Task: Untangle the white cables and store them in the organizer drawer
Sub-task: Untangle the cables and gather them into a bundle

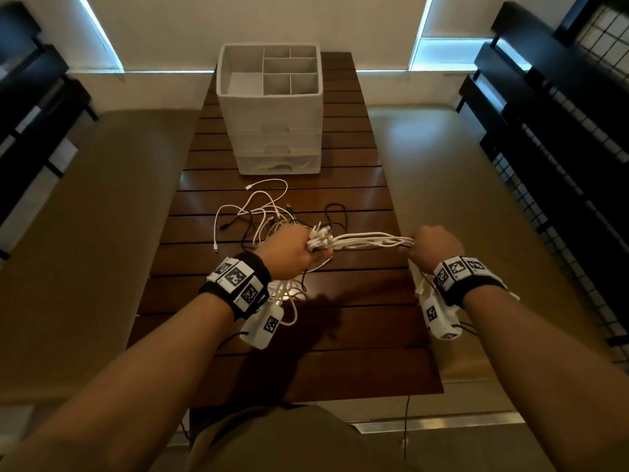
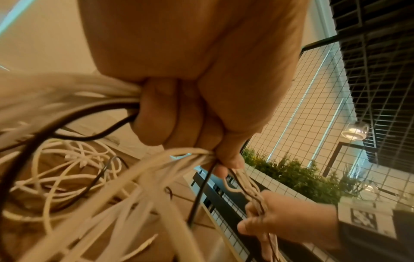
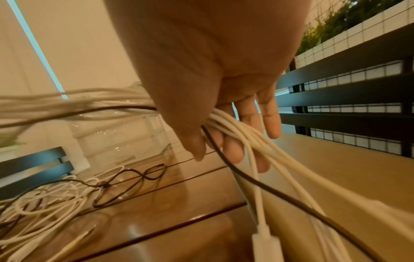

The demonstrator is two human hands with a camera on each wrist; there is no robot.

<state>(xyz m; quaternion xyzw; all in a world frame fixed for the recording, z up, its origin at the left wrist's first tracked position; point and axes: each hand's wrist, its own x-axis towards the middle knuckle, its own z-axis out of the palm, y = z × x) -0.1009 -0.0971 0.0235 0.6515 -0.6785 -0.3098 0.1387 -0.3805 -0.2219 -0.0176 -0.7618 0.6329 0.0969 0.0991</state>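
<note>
1. I've got my left hand clamped in a fist round the white cables, fingers curled tight over a thick clump of them, plug ends poking out on the far side; that anchors the mass so a pull has something to work against

2. My right hand holds the same bundle further along, thumb and fingers pinching the strands, and the span between my two hands runs nearly straight above the wooden table; I read that tension as a way to line the cables up and show which ones cross

3. From the right wrist view, the fingers are only partly bent, the white strands running across them with loose ends and a plug hanging down; a light hold, I'd judge, so strands can slide through

4. A black cable runs through both grips with the white ones; it needs picking out, as it isn't part of the job

5. The rest of the tangle lies loose on the table beyond my left hand, white loops mixed with black, so sorting is far from done

6. The organizer stands at the far end, well apart from my hands, its drawers pushed in as far as I can tell; one must be opened before anything is stored
</note>
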